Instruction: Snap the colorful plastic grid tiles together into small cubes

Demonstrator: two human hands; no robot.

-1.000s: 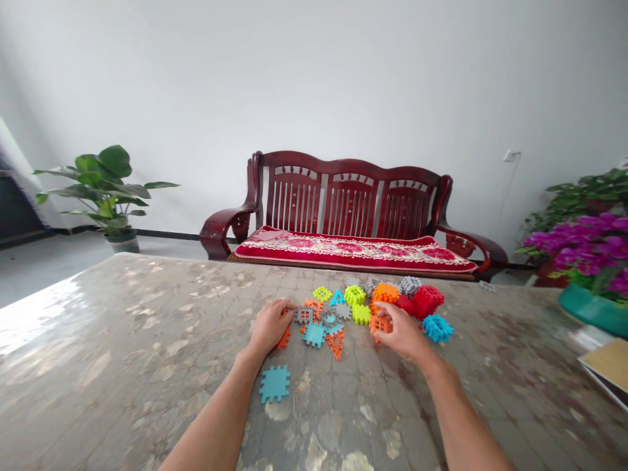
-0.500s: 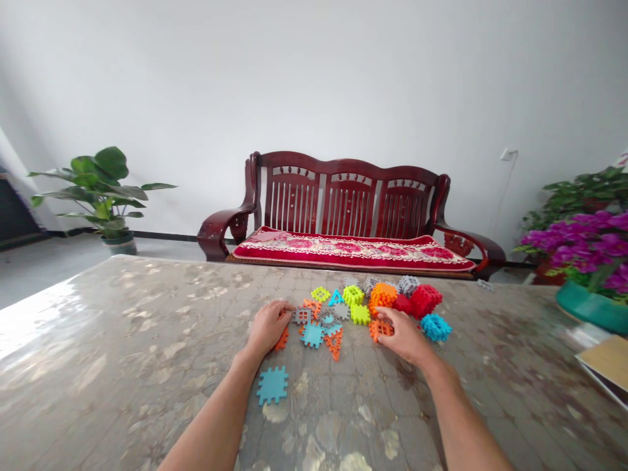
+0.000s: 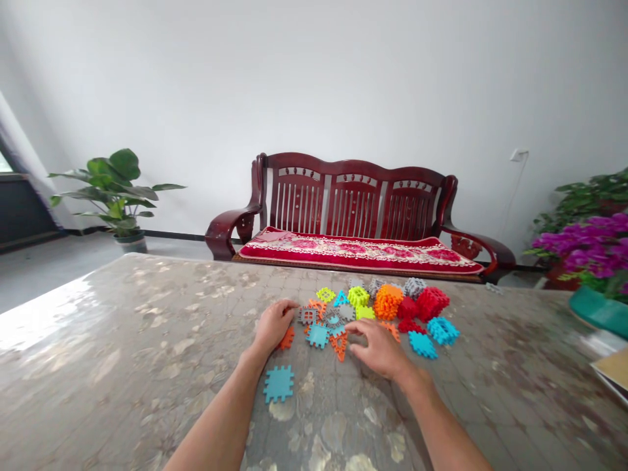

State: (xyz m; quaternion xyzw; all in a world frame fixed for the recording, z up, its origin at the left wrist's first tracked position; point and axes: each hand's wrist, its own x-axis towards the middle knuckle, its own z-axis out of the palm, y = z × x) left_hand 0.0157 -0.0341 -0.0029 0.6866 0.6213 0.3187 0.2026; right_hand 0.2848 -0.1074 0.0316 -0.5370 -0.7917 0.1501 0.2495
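Note:
My left hand (image 3: 275, 325) rests at the left end of a spread of plastic interlocking tiles, fingers stretched beside a grey window-frame tile (image 3: 309, 315). An orange tile (image 3: 287, 338) lies partly under that hand. My right hand (image 3: 379, 345) hovers at the spread's right side, thumb and fingers apart, its fingertips near an orange triangle tile (image 3: 338, 345) and a light-blue piece. Between the hands are a teal square tile (image 3: 318, 335) and a grey gear-edged tile (image 3: 333, 318). Closer to me, a separate teal square tile (image 3: 279, 384) lies flat by my left forearm.
Behind my right hand stand stacks of orange tiles (image 3: 388, 301), red tiles (image 3: 433, 303) and yellow-green tiles (image 3: 366, 313). Blue tiles (image 3: 443, 331) lie further right. A wooden bench (image 3: 353, 203) is beyond the table (image 3: 161, 373); a flower pot (image 3: 596, 311) stands right.
My right hand has moved left, from the orange square tile to near the orange triangle. A blue tile and red pieces behind it now show. My left hand stays put; the view shifts slightly.

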